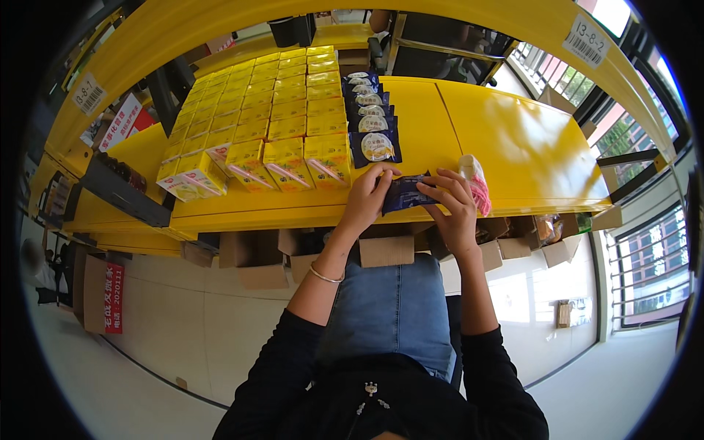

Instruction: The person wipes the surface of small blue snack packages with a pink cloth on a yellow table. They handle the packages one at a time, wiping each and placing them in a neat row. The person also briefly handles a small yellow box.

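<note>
A dark blue sachet (405, 196) is held between my two hands at the front edge of the yellow shelf (506, 147). My left hand (369, 192) grips its left end, the fingers closed on it. On its right end my right hand (452, 202) is closed too, with bent fingers lying over the top. Just beyond my left hand, several blue sachets with pale round labels (376, 147) lie overlapping in a row running away from me. Beside my right hand lies a white and pink knitted bundle (475, 182).
Rows of yellow boxes (293, 110) cover the left part of the shelf. Open cardboard boxes (386, 251) stand below its front edge, close to my knees. A yellow beam (469, 13) crosses above. A black tray (125, 191) sits at the left, barred windows (653, 271) at the right.
</note>
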The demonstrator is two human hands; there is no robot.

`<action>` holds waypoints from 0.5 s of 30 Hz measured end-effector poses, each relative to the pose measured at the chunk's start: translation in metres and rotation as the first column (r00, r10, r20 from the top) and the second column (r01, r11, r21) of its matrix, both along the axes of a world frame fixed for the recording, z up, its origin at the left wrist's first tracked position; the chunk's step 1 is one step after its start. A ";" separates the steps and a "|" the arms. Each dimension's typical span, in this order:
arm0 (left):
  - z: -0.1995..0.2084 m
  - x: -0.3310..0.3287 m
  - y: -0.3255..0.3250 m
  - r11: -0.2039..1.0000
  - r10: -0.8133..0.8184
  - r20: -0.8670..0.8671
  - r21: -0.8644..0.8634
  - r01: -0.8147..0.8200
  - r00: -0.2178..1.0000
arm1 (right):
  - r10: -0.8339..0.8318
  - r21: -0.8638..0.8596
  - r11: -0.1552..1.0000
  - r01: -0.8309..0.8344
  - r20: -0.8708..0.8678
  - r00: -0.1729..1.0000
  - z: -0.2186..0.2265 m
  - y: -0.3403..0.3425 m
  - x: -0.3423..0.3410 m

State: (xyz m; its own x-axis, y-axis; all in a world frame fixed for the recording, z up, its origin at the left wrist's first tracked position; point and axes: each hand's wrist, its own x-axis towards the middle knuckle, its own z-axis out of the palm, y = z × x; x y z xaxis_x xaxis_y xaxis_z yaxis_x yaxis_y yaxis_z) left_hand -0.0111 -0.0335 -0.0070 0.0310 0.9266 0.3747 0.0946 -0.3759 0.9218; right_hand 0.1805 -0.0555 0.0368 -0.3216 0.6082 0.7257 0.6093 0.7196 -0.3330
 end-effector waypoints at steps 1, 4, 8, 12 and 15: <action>0.001 0.000 0.000 0.999 -0.047 0.058 -0.024 0.048 0.997 | 0.009 -0.100 0.995 -0.016 -0.068 0.998 0.000 0.000 0.002; 0.006 0.001 0.000 0.992 -0.125 0.076 0.042 0.122 0.989 | 0.013 -0.302 0.946 -0.117 -0.325 0.946 -0.008 0.004 0.008; 0.010 -0.004 -0.002 0.976 -0.216 0.153 -0.004 0.219 0.964 | -0.075 -0.466 0.836 -0.289 -0.619 0.781 -0.026 0.011 0.013; 0.019 -0.003 -0.006 0.982 -0.182 0.046 -0.040 0.184 0.982 | -0.130 -0.494 0.833 -0.251 -0.615 0.778 -0.041 0.015 0.018; 0.011 -0.003 -0.007 0.991 -0.120 0.016 -0.050 0.120 0.993 | -0.156 -0.532 0.815 -0.229 -0.583 0.798 -0.042 0.013 0.014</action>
